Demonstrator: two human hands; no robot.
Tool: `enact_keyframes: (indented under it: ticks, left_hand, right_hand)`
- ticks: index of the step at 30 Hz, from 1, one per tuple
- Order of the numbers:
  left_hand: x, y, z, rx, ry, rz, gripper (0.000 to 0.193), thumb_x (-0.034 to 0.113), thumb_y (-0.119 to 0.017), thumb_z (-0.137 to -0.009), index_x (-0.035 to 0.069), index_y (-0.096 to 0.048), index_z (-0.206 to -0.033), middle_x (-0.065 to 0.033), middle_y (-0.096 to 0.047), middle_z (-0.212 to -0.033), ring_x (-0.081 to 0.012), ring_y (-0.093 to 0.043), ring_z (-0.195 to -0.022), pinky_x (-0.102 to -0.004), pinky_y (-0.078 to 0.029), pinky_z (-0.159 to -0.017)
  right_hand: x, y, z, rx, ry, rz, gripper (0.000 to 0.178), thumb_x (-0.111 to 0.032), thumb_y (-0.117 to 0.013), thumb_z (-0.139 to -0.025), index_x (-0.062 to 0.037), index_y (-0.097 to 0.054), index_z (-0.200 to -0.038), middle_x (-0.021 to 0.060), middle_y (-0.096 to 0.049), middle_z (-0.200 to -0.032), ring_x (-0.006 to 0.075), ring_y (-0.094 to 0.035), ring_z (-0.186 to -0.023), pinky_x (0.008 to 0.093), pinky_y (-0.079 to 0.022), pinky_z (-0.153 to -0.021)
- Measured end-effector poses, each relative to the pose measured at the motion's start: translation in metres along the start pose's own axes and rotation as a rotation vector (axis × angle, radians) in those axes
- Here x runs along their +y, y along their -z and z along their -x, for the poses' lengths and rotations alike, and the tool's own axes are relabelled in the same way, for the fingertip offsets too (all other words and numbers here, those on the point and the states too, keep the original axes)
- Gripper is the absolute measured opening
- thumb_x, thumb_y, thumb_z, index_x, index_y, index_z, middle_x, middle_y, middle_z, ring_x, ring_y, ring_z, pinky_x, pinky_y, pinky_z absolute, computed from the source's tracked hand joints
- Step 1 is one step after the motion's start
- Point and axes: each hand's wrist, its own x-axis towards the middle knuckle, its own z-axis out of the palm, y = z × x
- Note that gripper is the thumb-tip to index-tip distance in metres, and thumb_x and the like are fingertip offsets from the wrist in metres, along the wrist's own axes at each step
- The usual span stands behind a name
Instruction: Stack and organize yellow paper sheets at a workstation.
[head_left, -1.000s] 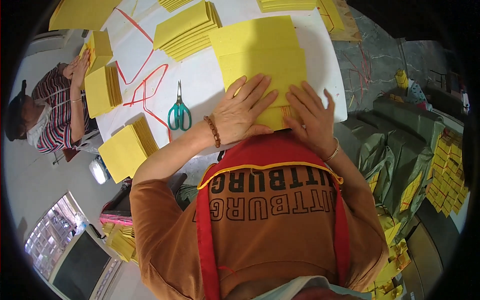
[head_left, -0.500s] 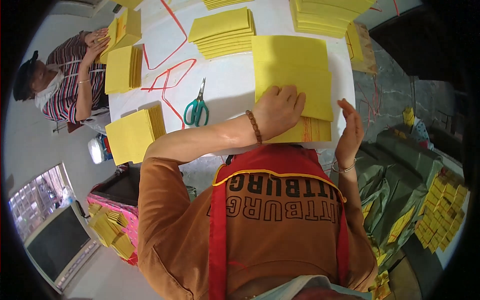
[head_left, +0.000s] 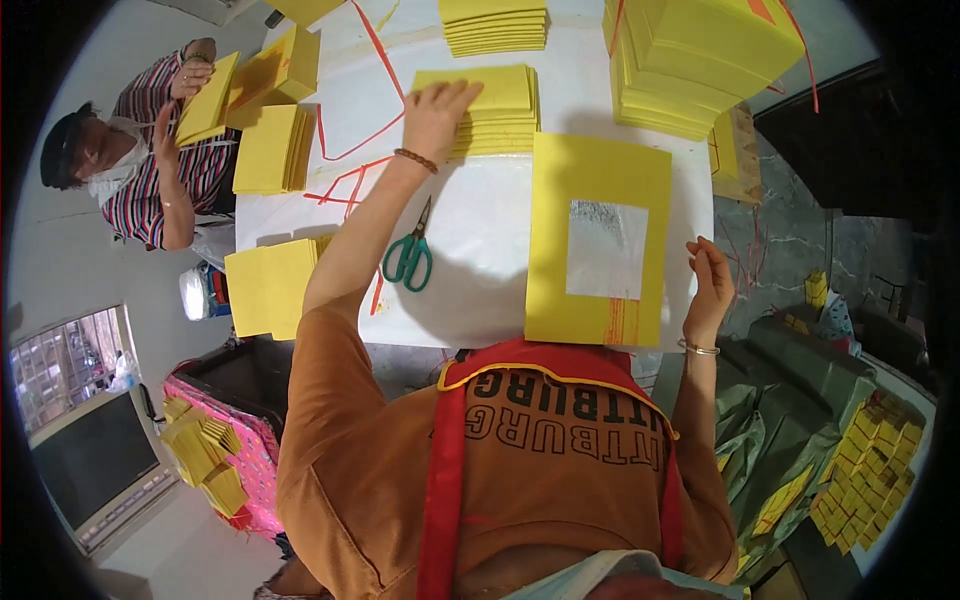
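Left hand point(head_left: 438, 122) over yellow stack point(head_left: 503, 102) on white table point(head_left: 478, 195) — cannot tell whether fingers grip, undersides hidden; right hand point(head_left: 708, 287) free, fingers loosely bent, beside silver-patched yellow sheet point(head_left: 549, 250) at near edge; farther stack point(head_left: 493, 30) cut off above.

A paper sheet point(head_left: 548, 240) lies on the table point(head_left: 475, 215) before the person point(head_left: 560, 480), the scissors point(head_left: 421, 262) to its left and the right hand point(head_left: 711, 283) just off its right side. Beyond the scissors sits a paper stack point(head_left: 505, 100) (the left hand point(head_left: 436, 118) over its left end); another stack point(head_left: 690, 70) stands farther right. A co-worker point(head_left: 150, 105) is left of the table.
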Motion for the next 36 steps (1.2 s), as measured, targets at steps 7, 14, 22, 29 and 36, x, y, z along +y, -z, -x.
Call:
enact_keyframes:
  ticks: [7, 14, 22, 29, 36]
  left_hand:
    - [-0.010, -0.018, 0.003, -0.217, 0.016, 0.031, 0.050, 0.006, -0.052, -0.076, 0.023, -0.049, -0.124, -0.0019, -0.055, -0.119, -0.0219, -0.051, -0.103, -0.0400, -0.038, -0.084]
    - [-0.001, -0.035, 0.009, -0.298, 0.005, 0.091, 0.056, 0.013, -0.061, -0.070, 0.022, -0.048, -0.124, -0.0014, -0.044, -0.128, -0.0234, -0.042, -0.113, -0.0430, -0.033, -0.090]
    - [-0.007, -0.039, 0.023, -0.273, -0.002, 0.125, 0.070, 0.017, -0.062, -0.068, 0.022, -0.036, -0.133, -0.0081, -0.036, -0.136, -0.0289, -0.033, -0.122, -0.0459, -0.025, -0.099]
    - [-0.028, -0.012, -0.009, -0.497, 0.005, 0.214, 0.069, 0.028, -0.063, -0.071, 0.026, -0.035, -0.134, -0.0092, -0.037, -0.137, -0.0287, -0.033, -0.125, -0.0453, -0.030, -0.098]
    - [0.029, 0.055, 0.002, -0.070, -0.241, 0.173, 0.057, 0.011, -0.059, -0.070, 0.014, -0.046, -0.125, -0.0123, -0.046, -0.126, -0.0292, -0.047, -0.109, -0.0431, -0.039, -0.084]
  right_hand:
    - [-0.005, -0.016, -0.030, -0.143, 0.008, 0.060, 0.020, -0.004, -0.050, -0.089, 0.0009, -0.058, -0.107, 0.0062, -0.061, -0.098, 0.0119, -0.055, -0.092, 0.0232, -0.041, -0.084]
    - [-0.002, -0.019, -0.032, -0.185, 0.022, 0.122, 0.020, -0.003, -0.049, -0.090, 0.0007, -0.057, -0.108, 0.0058, -0.061, -0.098, 0.0094, -0.054, -0.092, 0.0213, -0.040, -0.083]
    - [-0.010, -0.012, -0.021, -0.213, 0.034, 0.119, 0.021, -0.003, -0.050, -0.089, -0.0004, -0.057, -0.108, 0.0053, -0.061, -0.100, 0.0095, -0.053, -0.094, 0.0217, -0.039, -0.083]
    - [-0.020, -0.010, -0.007, -0.397, 0.203, 0.225, 0.024, -0.001, -0.055, -0.081, -0.0015, -0.059, -0.105, 0.0065, -0.062, -0.102, 0.0176, -0.054, -0.100, 0.0297, -0.038, -0.090]
    - [-0.024, -0.004, 0.007, -0.414, 0.414, 0.421, 0.024, -0.007, -0.058, -0.077, -0.0045, -0.061, -0.101, 0.0072, -0.062, -0.104, 0.0271, -0.049, -0.112, 0.0360, -0.035, -0.096]
